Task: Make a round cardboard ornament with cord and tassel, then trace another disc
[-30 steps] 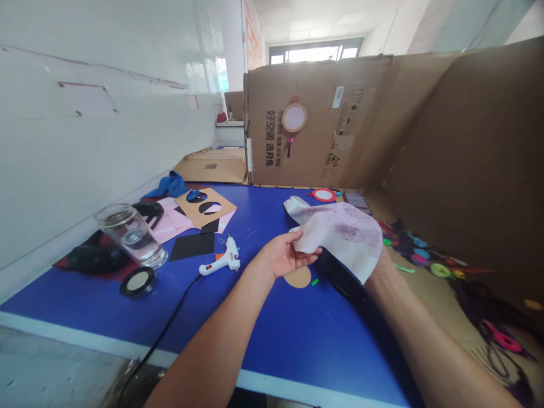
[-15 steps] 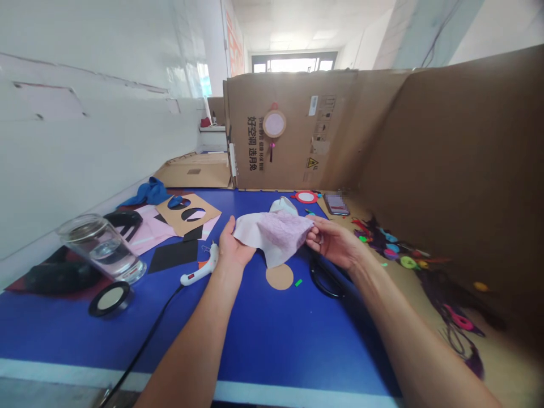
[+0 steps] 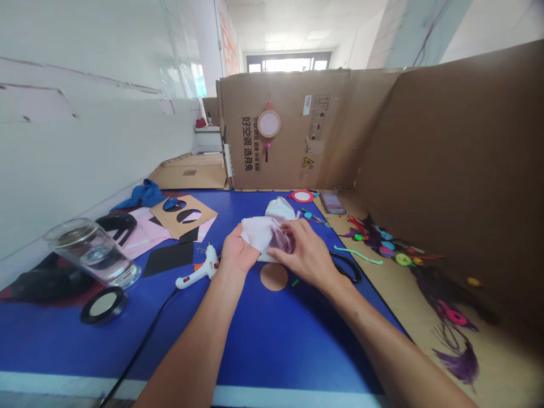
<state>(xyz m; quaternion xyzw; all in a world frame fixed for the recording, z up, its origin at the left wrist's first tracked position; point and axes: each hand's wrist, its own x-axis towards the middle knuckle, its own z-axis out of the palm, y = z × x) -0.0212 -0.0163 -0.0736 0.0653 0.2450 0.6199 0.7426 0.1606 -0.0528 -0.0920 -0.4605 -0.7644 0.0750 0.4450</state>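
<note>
A pale cloth, whitish with a light purple side, hangs bunched between my hands above the blue table. My left hand grips its left edge, thumb on top. On its right part, my right hand is closed with curled fingers over the purple folds. Just below lies a round cardboard disc, with a small green piece beside it. Behind the cloth sits another white item, partly hidden. A white glue gun stands left of my left wrist.
On the left are a glass of water, a roll of tape, black paper and a cardboard sheet with round holes. Scissors lie partly behind my right wrist. Coloured bits and tassels line the right side; a cardboard wall rises behind.
My right hand has moved left and inward over the cloth, which was stretched wide and is now gathered. The green strip and more of the right side have come into view.
</note>
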